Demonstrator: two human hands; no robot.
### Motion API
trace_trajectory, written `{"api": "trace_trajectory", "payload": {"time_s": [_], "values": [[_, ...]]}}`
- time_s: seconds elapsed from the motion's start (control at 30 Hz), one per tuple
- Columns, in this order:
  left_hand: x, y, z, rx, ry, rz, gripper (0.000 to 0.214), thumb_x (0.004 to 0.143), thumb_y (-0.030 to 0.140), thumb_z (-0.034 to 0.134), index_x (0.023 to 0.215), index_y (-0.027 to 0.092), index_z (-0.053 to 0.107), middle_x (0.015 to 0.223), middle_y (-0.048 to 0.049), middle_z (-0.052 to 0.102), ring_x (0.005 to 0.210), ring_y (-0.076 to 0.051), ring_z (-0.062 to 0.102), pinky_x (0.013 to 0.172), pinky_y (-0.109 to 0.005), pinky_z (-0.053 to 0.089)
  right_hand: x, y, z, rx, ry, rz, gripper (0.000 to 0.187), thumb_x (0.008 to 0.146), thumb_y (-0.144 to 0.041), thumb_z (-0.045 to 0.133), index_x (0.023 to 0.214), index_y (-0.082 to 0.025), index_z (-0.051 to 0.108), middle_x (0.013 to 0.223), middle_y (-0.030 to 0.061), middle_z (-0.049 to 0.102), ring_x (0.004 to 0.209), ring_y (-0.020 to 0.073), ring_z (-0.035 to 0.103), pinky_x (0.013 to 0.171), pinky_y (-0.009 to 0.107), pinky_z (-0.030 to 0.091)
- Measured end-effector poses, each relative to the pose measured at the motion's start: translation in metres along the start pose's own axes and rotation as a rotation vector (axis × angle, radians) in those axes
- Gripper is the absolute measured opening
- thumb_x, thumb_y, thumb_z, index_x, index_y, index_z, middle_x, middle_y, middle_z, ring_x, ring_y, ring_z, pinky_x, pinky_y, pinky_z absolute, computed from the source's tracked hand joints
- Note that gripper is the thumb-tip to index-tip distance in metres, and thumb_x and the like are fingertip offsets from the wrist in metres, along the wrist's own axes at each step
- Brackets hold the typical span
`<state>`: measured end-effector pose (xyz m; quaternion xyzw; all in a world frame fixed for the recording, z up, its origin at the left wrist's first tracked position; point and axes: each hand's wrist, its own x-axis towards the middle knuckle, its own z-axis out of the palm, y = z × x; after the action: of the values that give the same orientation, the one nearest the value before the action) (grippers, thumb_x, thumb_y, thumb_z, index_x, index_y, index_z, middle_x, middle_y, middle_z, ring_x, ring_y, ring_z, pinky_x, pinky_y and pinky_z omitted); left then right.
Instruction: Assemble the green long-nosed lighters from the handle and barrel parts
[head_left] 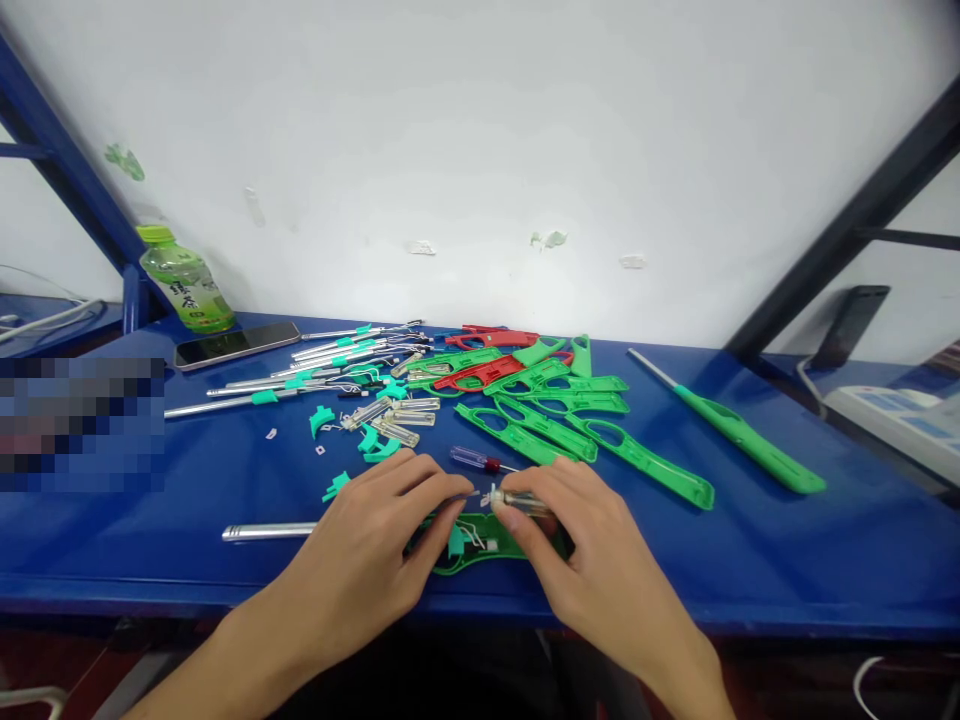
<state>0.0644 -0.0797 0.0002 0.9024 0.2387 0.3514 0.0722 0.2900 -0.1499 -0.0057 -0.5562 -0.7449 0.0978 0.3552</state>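
Note:
Just above the front part of the table, my right hand (592, 550) grips a clear lighter fuel tank (525, 503) with its pale valve end pointing left. My left hand (382, 530) is closed in a pinch, thumb and index fingertips facing that valve end; a tiny pale sliver shows at them, too small to name. Beneath both hands lies an open green lighter shell half (510, 541), partly covered, with a teal trigger (456, 542) and white wires inside. A metal tube (270, 532) sticks out to its left. Behind the hands lies a screwdriver (474, 459) with a purple handle.
Several metal tubes (225, 404) with wires, loose teal triggers (321, 420) and clear tanks (412, 417) lie at centre left. Green shell halves (652, 460) and red ones (484, 373) are piled behind. A whole green lighter (750, 445), a phone (238, 346) and a bottle (187, 285) are farther out.

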Motion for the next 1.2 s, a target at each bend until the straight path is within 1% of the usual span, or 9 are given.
{"api": "trace_trajectory", "payload": {"time_s": [0.07, 0.23, 0.37, 0.5, 0.67, 0.87, 1.07, 1.2], "values": [[-0.0002, -0.0008, 0.0007, -0.003, 0.019, 0.012, 0.018, 0.11, 0.011, 0.058, 0.117, 0.021, 0.071, 0.098, -0.0014, 0.074, 0.086, -0.018, 0.068, 0.079, -0.03, 0.055, -0.0006, -0.0002, -0.0001, 0.004, 0.008, -0.001, 0.009, 0.115, -0.033, 0.059, 0.11, -0.031, 0.067, 0.101, -0.0016, 0.077, 0.099, 0.0257, 0.069, 0.095, 0.043, 0.046], [0.0015, -0.0027, 0.0022, -0.013, 0.053, 0.051, 0.014, 0.109, 0.01, 0.062, 0.114, 0.02, 0.071, 0.099, -0.0004, 0.075, 0.085, -0.016, 0.07, 0.083, -0.029, 0.055, -0.0002, -0.0006, -0.0013, 0.009, -0.006, -0.015, 0.011, 0.115, -0.033, 0.059, 0.111, -0.03, 0.069, 0.1, -0.0015, 0.077, 0.096, 0.0245, 0.067, 0.091, 0.041, 0.047], [0.0024, -0.0031, 0.0028, -0.017, 0.039, 0.054, 0.015, 0.109, 0.009, 0.062, 0.114, 0.02, 0.071, 0.098, -0.0005, 0.075, 0.084, -0.016, 0.07, 0.086, -0.03, 0.056, 0.0006, -0.0019, -0.0025, 0.012, -0.021, -0.014, 0.011, 0.115, -0.033, 0.061, 0.11, -0.028, 0.07, 0.097, -0.0009, 0.076, 0.093, 0.0237, 0.066, 0.085, 0.039, 0.046], [0.0027, -0.0026, 0.0025, -0.028, 0.033, 0.049, 0.015, 0.109, 0.009, 0.062, 0.113, 0.02, 0.072, 0.098, -0.0007, 0.075, 0.084, -0.016, 0.069, 0.09, -0.032, 0.057, 0.0006, -0.0025, -0.0029, 0.017, -0.024, -0.005, 0.012, 0.114, -0.032, 0.06, 0.11, -0.028, 0.07, 0.099, -0.0003, 0.077, 0.094, 0.024, 0.067, 0.087, 0.04, 0.047], [0.0023, -0.003, 0.003, -0.027, 0.024, 0.045, 0.015, 0.109, 0.009, 0.061, 0.113, 0.02, 0.072, 0.097, -0.0011, 0.075, 0.084, -0.016, 0.069, 0.086, -0.03, 0.056, -0.0001, -0.0021, -0.0023, 0.016, -0.016, -0.001, 0.013, 0.115, -0.033, 0.058, 0.11, -0.029, 0.07, 0.099, 0.0001, 0.077, 0.095, 0.0248, 0.068, 0.09, 0.041, 0.047], [0.0019, -0.0026, 0.0027, -0.034, 0.015, 0.048, 0.016, 0.11, 0.009, 0.06, 0.113, 0.02, 0.071, 0.097, -0.001, 0.074, 0.083, -0.016, 0.068, 0.081, -0.029, 0.054, -0.0004, -0.0017, -0.0029, 0.016, -0.032, -0.005, 0.012, 0.115, -0.032, 0.06, 0.111, -0.028, 0.07, 0.099, 0.0001, 0.077, 0.095, 0.0246, 0.067, 0.087, 0.04, 0.047], [0.0012, -0.002, 0.0023, -0.016, 0.013, 0.066, 0.014, 0.111, 0.01, 0.06, 0.11, 0.02, 0.071, 0.097, -0.0013, 0.073, 0.085, -0.016, 0.067, 0.085, -0.03, 0.054, 0.0001, -0.0023, -0.0035, 0.015, -0.028, -0.03, 0.01, 0.114, -0.03, 0.063, 0.111, -0.028, 0.072, 0.095, -0.0007, 0.075, 0.092, 0.0232, 0.065, 0.086, 0.039, 0.048], [0.001, -0.0031, 0.0027, -0.002, 0.011, 0.087, 0.015, 0.112, 0.011, 0.058, 0.112, 0.019, 0.07, 0.098, -0.0022, 0.073, 0.087, -0.017, 0.067, 0.082, -0.03, 0.054, 0.0007, -0.0018, -0.0031, 0.025, -0.031, -0.045, 0.009, 0.114, -0.03, 0.063, 0.114, -0.028, 0.072, 0.098, -0.0007, 0.076, 0.092, 0.0229, 0.066, 0.089, 0.04, 0.049]]}}
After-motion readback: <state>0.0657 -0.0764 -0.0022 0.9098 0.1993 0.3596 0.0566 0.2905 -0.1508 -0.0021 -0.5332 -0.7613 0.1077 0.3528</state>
